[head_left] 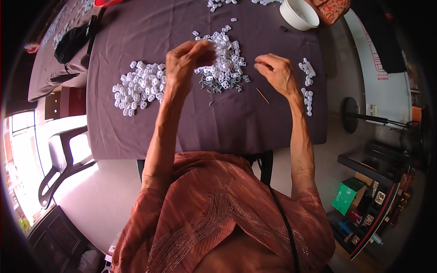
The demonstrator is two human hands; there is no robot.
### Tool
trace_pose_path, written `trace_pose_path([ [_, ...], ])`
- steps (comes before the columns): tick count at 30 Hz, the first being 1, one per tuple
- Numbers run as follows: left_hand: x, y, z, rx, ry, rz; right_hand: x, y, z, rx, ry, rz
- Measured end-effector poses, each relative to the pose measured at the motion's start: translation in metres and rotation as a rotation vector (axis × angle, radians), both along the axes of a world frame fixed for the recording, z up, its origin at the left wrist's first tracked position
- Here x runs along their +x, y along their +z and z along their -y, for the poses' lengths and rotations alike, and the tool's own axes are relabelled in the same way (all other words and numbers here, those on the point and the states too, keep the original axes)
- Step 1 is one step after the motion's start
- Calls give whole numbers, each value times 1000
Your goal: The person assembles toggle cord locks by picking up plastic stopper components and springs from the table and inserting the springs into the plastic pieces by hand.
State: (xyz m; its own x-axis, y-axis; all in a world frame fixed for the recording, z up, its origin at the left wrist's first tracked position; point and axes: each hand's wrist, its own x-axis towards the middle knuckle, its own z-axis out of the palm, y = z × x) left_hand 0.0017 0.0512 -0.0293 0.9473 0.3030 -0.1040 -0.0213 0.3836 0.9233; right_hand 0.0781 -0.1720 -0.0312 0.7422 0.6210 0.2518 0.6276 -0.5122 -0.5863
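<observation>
between and around the two hands, a tabletop (218, 132) under a dark cloth carries heaps of small white pieces. the hands are well apart from each other. the left hand (184, 57) is over the left side of the middle heap (233, 57), its fingers bent and their tips blurred, so i cannot tell whether they grip a piece. the right hand (278, 73) is just right of that heap, fingers curled toward it with thumb and forefinger near each other; whether anything sits between them i cannot tell. small grey screws (218, 86) lie along the heap's near edge. a thin yellowish stick (262, 96) lies just nearer than the right fingertips. left of the left hand is another white heap (141, 86), and right of the right hand runs a loose line of white pieces (309, 81). beyond the right hand stands a white bowl (302, 22).
</observation>
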Motion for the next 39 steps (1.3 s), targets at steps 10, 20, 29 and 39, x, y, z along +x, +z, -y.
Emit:
trace_pose_path([
  [10, -69, -66, -100, 1447, 410, -115, 4, -62, -16, -90, 17, 59],
  [20, -41, -33, -20, 846, 29, -102, 1, -59, -18, -15, 13, -112],
  [29, -10, -35, 54, -199, -212, -84, -24, -25, -28, 634, -117, -725],
  [39, 1, -28, 52, -238, -73, 23, -21, -20, -25, 493, -105, -481],
])
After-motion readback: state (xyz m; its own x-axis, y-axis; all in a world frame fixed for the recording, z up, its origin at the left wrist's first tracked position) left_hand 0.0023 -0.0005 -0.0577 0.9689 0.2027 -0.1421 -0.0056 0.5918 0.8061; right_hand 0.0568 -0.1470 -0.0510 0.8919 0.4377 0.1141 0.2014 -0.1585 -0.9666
